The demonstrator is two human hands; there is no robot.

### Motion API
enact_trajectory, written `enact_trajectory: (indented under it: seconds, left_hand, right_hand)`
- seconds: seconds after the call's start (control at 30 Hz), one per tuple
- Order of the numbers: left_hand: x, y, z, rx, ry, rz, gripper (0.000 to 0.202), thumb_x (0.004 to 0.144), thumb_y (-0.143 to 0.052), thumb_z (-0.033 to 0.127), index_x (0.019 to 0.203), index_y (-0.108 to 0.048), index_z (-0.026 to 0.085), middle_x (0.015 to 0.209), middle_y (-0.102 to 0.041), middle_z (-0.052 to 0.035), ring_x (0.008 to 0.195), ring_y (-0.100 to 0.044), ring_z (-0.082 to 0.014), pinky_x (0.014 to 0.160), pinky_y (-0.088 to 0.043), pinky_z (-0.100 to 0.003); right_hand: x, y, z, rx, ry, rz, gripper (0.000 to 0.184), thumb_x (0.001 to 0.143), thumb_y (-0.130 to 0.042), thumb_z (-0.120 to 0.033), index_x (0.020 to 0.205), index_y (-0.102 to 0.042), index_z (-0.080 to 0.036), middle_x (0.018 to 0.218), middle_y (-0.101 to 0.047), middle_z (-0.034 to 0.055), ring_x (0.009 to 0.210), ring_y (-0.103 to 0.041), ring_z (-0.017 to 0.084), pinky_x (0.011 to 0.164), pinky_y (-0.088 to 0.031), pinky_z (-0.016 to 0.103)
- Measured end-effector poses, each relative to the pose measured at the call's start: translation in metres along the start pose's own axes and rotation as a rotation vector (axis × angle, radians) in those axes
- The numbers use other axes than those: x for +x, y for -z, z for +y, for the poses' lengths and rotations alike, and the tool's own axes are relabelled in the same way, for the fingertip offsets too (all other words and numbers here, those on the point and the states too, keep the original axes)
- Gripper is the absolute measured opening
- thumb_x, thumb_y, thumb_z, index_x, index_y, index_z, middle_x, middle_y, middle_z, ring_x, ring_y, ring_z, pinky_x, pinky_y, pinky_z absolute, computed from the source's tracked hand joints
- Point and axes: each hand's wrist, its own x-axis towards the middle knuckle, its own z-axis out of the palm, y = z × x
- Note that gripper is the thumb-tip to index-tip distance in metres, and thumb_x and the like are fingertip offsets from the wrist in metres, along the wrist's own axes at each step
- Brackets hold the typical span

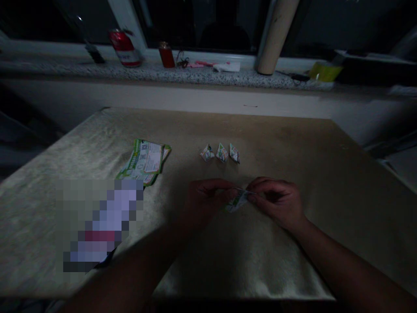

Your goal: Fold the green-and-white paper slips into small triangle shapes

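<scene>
dim, underexposed. weak light on the table (286,143) middle, corners near black. left hand (205,200) and right hand (280,202) murky, paper (237,201) between them soft. arms throw shadow at 6 o'clock. window (202,21) at 12 o'clock dark. can (124,48) at 11 o'clock motion-blurred. pixelated block at 8 o'clock. edges bow.

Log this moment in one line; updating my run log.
left hand, right hand: pinching folded paper piece | beyond: three folded pieces | left: printed sheets
</scene>
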Motion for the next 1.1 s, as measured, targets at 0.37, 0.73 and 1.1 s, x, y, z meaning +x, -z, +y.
enact_trajectory:
  seconds: [0.37,0.73,1.1]
  left_hand:
    - [0.0000,-0.0039,0.0022,-0.034,0.055,0.044,0.009,0.067,-0.082,0.026,0.073,-0.079,0.019,0.067,-0.075,-0.0005,0.060,-0.067,-0.0110,0.057,-0.055,-0.020]
    - [0.0002,-0.0032,0.0028,0.012,0.036,0.048,0.010,0.068,-0.081,0.026,0.074,-0.079,0.019,0.067,-0.075,-0.0010,0.059,-0.066,-0.0116,0.056,-0.055,-0.022]
    - [0.0033,0.0034,-0.0037,0.303,0.008,0.040,0.022,0.078,-0.072,0.038,0.076,-0.075,0.016,0.069,-0.072,-0.0014,0.061,-0.064,-0.0131,0.058,-0.050,-0.023]
  right_hand:
    - [-0.0005,-0.0002,-0.0001,-0.002,0.003,0.011,0.009,0.079,-0.077,-0.014,0.080,-0.074,-0.021,0.078,-0.075,0.0039,0.073,-0.071,0.017,0.064,-0.056,0.029]
    - [-0.0015,-0.0003,0.0019,0.006,-0.005,0.019,0.008,0.078,-0.079,-0.014,0.079,-0.074,-0.021,0.078,-0.074,0.0041,0.071,-0.070,0.017,0.064,-0.055,0.029]
    - [-0.0009,0.0000,0.0043,0.052,-0.301,0.071,0.013,0.074,-0.082,-0.027,0.074,-0.072,-0.019,0.069,-0.074,0.0029,0.060,-0.066,0.014,0.057,-0.053,0.025]
